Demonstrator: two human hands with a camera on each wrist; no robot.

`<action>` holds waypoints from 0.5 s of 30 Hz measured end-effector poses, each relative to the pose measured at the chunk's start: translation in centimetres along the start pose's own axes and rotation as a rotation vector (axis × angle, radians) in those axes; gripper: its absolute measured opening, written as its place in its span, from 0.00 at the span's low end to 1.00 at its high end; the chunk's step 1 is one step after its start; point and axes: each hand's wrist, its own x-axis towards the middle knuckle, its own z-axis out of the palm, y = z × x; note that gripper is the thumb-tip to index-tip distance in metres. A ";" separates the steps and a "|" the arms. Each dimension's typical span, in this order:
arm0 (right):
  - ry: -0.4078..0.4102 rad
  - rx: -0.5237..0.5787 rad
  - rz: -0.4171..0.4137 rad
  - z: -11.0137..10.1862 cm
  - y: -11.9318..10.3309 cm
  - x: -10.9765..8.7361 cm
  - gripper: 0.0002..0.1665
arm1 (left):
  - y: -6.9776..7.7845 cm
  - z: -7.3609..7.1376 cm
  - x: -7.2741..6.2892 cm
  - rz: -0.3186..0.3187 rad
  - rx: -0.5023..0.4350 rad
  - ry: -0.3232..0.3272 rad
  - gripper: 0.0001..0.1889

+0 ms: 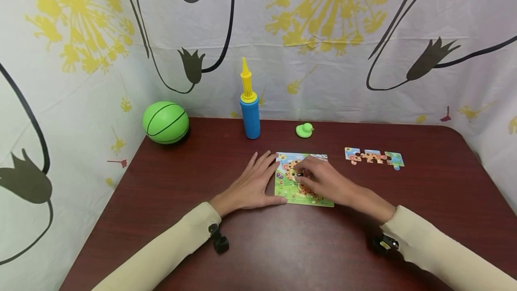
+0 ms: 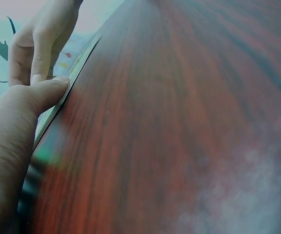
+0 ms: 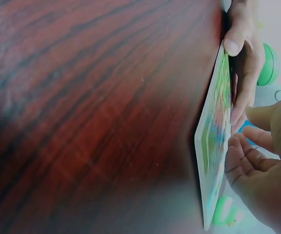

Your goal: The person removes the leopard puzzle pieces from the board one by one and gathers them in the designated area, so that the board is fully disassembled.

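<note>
A picture puzzle board (image 1: 282, 192) with a spotted leopard on green grass lies on the table in the head view. My left hand (image 1: 258, 183) rests at its left side, fingers spread, the thumb on the near left corner. My right hand (image 1: 323, 178) is over the middle and right of the board, covering part of the leopard. In the right wrist view, the right hand (image 3: 267, 161) has loosely bent fingers close over the board (image 3: 211, 141), and no piece shows between thumb and forefinger. The left wrist view shows the left thumb (image 2: 52, 92) on the board's edge.
Several loose puzzle pieces (image 1: 373, 157) lie right of the board. Behind it sit a green toy duck (image 1: 304, 130) and a blue and yellow hand pump (image 1: 251, 118) standing upright. A green ball (image 1: 165, 122) is at the far left, by the patterned cloth (image 1: 153, 71).
</note>
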 end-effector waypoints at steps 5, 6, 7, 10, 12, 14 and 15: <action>-0.026 -0.003 0.042 0.5 0.2 -0.1 0.17 | 0.0 0.1 0.0 0.000 -0.001 -0.001 0.59; -0.028 -0.004 0.046 0.6 0.2 -0.1 0.17 | 0.0 0.1 0.0 0.000 -0.002 -0.002 0.59; -0.028 -0.005 0.047 0.7 0.3 0.0 0.18 | 0.1 0.0 0.0 0.000 -0.003 -0.002 0.59; -0.027 -0.007 0.050 0.8 0.4 0.2 0.18 | 0.1 0.0 0.0 -0.002 -0.003 -0.004 0.59; -0.028 -0.012 0.058 0.9 0.3 0.3 0.18 | 0.1 -0.1 0.0 -0.005 -0.001 -0.005 0.59; -0.032 -0.015 0.066 0.9 0.2 0.5 0.19 | 0.1 -0.1 0.0 -0.007 0.000 -0.006 0.59; -0.032 -0.017 0.067 0.9 0.2 0.6 0.19 | 0.1 -0.2 0.0 -0.007 -0.001 -0.006 0.59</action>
